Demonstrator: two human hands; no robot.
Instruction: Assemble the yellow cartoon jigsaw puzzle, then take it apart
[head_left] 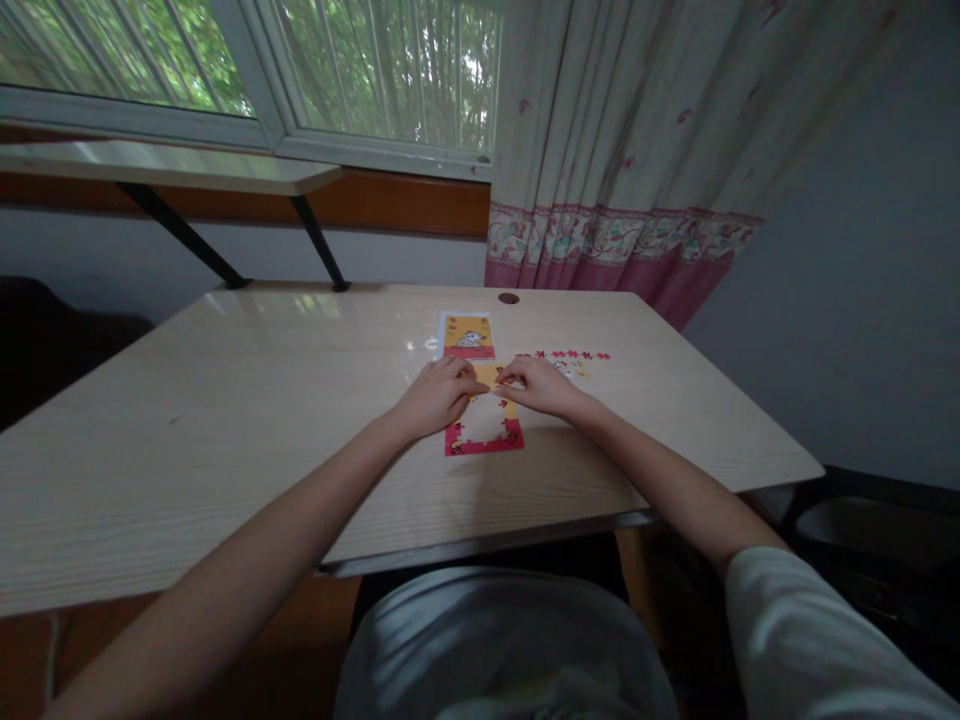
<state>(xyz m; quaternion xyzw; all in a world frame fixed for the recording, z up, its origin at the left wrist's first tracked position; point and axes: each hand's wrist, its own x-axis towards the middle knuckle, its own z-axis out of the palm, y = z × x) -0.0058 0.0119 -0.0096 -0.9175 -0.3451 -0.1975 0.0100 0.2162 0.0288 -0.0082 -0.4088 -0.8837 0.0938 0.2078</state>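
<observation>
A partly assembled jigsaw puzzle [484, 447] lies flat on the table, with a red lower border, yellow upper parts and a bare middle. My left hand [441, 396] rests over its upper left side, fingers bent and closed, the tips at the inner yellow edge. From the right, my right hand [541, 384] reaches in with thumb and fingers pinched on what seems a small jigsaw piece, largely hidden. Both hands' fingertips nearly meet. Just behind the puzzle is a picture card [470, 337] showing a spotted white animal on yellow and red.
Loose red pieces [571, 354] form a row right of the puzzle, with paler pieces [574, 369] before them, partly behind my right hand. A raised shelf [172, 165] stands on the table [247, 430] at back left. A curtain [600, 235] hangs behind.
</observation>
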